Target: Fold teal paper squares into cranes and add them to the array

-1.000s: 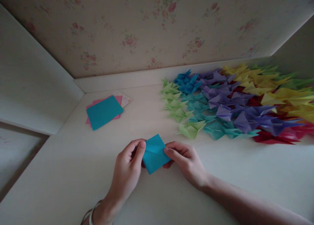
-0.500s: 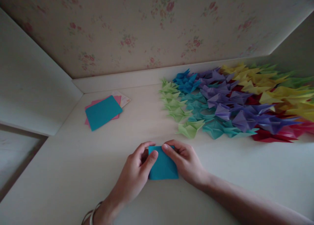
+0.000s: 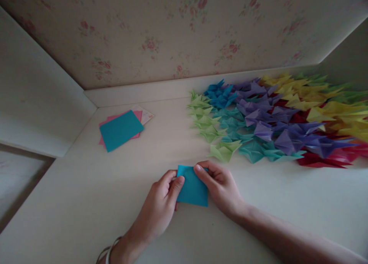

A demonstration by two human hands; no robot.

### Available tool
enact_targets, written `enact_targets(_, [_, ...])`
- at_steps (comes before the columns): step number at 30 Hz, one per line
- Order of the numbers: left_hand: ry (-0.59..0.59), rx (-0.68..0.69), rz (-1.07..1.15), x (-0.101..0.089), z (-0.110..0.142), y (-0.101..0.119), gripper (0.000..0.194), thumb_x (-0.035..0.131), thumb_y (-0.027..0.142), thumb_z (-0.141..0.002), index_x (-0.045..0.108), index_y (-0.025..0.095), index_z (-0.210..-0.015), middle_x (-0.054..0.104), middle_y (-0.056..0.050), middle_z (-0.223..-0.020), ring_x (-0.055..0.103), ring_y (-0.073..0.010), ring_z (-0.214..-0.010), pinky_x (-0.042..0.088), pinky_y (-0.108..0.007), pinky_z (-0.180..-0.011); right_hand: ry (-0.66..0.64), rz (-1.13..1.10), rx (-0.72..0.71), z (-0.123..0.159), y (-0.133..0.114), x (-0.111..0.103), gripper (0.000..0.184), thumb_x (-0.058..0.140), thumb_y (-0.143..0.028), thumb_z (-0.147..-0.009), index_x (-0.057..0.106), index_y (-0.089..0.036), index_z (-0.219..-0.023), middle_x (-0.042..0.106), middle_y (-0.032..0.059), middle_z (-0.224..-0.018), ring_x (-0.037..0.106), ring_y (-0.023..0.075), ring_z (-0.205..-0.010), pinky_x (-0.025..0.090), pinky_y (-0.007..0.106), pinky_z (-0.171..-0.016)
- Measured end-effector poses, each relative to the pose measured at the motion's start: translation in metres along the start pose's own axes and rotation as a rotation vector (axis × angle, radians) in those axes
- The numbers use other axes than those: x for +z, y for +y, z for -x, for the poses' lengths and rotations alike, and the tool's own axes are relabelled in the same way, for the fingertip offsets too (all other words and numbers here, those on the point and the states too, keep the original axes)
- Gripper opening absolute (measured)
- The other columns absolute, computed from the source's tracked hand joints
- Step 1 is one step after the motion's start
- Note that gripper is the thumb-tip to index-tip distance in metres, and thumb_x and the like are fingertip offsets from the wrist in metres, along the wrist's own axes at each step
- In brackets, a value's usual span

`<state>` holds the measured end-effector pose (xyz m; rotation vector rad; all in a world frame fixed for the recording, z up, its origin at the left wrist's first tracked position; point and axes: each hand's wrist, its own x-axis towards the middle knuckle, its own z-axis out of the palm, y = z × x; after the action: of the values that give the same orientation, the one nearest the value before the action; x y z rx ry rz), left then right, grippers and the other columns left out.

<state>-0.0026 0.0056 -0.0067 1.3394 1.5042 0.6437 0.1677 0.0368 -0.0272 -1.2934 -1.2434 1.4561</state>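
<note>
A flat blue paper square (image 3: 192, 190) tilts slightly.

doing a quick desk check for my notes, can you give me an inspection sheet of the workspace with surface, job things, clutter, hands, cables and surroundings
surface: white tabletop
job's things: one piece of blue paper, held between both hands
clutter: at left, a blue-green sheet lying on pink paper; at right, many folded paper shapes in green, blue, teal, purple, yellow and red, set close together
left hand: grips the paper's left edge, thumb on top; band at the wrist
right hand: grips the paper near its upper right corner, thumb on top
cables: nothing seen
surroundings: floral wallpaper behind, white panel at left
</note>
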Motion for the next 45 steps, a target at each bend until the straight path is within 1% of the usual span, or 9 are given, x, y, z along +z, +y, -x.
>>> enact_targets(3, [0.014,0.026,0.005,-0.002,0.000,0.002,0.035,0.045,0.052,-0.096,0.059,0.020,-0.092,0.050,0.005,-0.056,0.052,-0.0138,-0.052,0.039,-0.021,-0.050,0.027,-0.030,-0.019,-0.001,-0.001,-0.001,0.032,0.061,-0.047,-0.087,0.066,-0.016,-0.078,0.056,-0.0002,-0.068,0.048,0.0133,-0.063,0.039,0.023,-0.054])
enact_targets(7, [0.039,0.086,-0.042,-0.004,0.001,0.002,0.033,0.044,0.046,-0.098,0.058,0.020,-0.084,0.046,0.005,-0.058,0.047,-0.0134,-0.054,0.035,-0.022,-0.051,-0.008,-0.067,-0.004,-0.002,-0.002,-0.001,0.032,0.063,-0.046,-0.086,0.066,-0.016,-0.076,0.056,-0.0004,-0.067,0.047,0.0129,-0.063,0.038,0.023,-0.056])
enact_targets(11, [-0.052,0.160,-0.067,-0.004,0.002,0.003,0.033,0.042,0.040,-0.099,0.056,0.020,-0.077,0.044,0.004,-0.061,0.041,-0.0132,-0.057,0.031,-0.024,-0.053,-0.103,-0.052,0.013,-0.001,-0.003,-0.001,0.032,0.064,-0.047,-0.086,0.068,-0.016,-0.076,0.058,0.0004,-0.068,0.048,0.0132,-0.062,0.038,0.023,-0.054])
enact_targets(18, [-0.141,0.120,-0.095,-0.007,0.001,0.007,0.036,0.042,0.043,-0.099,0.049,0.021,-0.072,0.040,0.005,-0.061,0.040,-0.0134,-0.058,0.029,-0.024,-0.054,-0.193,0.130,-0.059,0.000,-0.004,-0.006,0.035,0.057,-0.046,-0.091,0.072,-0.016,-0.079,0.062,0.0019,-0.069,0.051,0.0148,-0.063,0.038,0.024,-0.054])
enact_targets(24, [-0.158,0.128,-0.109,-0.003,0.001,0.006,0.033,0.044,0.043,-0.099,0.054,0.020,-0.076,0.042,0.006,-0.060,0.041,-0.0123,-0.057,0.029,-0.024,-0.053,-0.164,0.161,-0.091,0.002,-0.003,-0.007,0.034,0.056,-0.044,-0.093,0.070,-0.017,-0.077,0.059,0.0014,-0.068,0.050,0.0145,-0.063,0.038,0.024,-0.054])
enact_targets(28, [-0.108,0.127,-0.060,-0.004,0.002,0.005,0.035,0.042,0.043,-0.099,0.053,0.020,-0.075,0.040,0.006,-0.061,0.041,-0.0129,-0.059,0.029,-0.024,-0.054,-0.162,0.126,-0.064,0.001,-0.003,-0.003,0.037,0.055,-0.047,-0.093,0.068,-0.016,-0.079,0.056,0.0008,-0.068,0.049,0.0133,-0.062,0.037,0.023,-0.053])
enact_targets(35, [0.048,0.105,-0.036,-0.014,-0.002,0.006,0.034,0.044,0.044,-0.098,0.053,0.020,-0.075,0.044,0.004,-0.062,0.040,-0.0132,-0.058,0.030,-0.023,-0.052,-0.284,0.108,0.064,0.002,-0.009,-0.004,0.046,0.047,-0.055,-0.095,0.063,-0.016,-0.076,0.050,-0.0021,-0.057,0.052,0.0117,-0.050,0.039,0.021,-0.046])
enact_targets(40, [0.042,0.133,-0.113,-0.013,-0.002,0.006,0.027,0.047,0.043,-0.097,0.060,0.021,-0.088,0.049,0.005,-0.060,0.043,-0.0129,-0.054,0.030,-0.023,-0.050,-0.349,0.229,-0.027,0.005,-0.009,-0.007,0.045,0.044,-0.051,-0.098,0.061,-0.017,-0.073,0.049,-0.0024,-0.056,0.049,0.0108,-0.051,0.037,0.021,-0.048])
enact_targets(45, [0.104,0.185,-0.188,-0.013,-0.002,0.005,0.033,0.046,0.042,-0.098,0.056,0.021,-0.075,0.046,0.005,-0.057,0.045,-0.0127,-0.052,0.031,-0.023,-0.051,-0.393,0.272,-0.076,0.005,-0.010,-0.004,0.046,0.046,-0.049,-0.097,0.056,-0.018,-0.065,0.046,-0.0030,-0.057,0.045,0.0104,-0.053,0.034,0.021,-0.048])
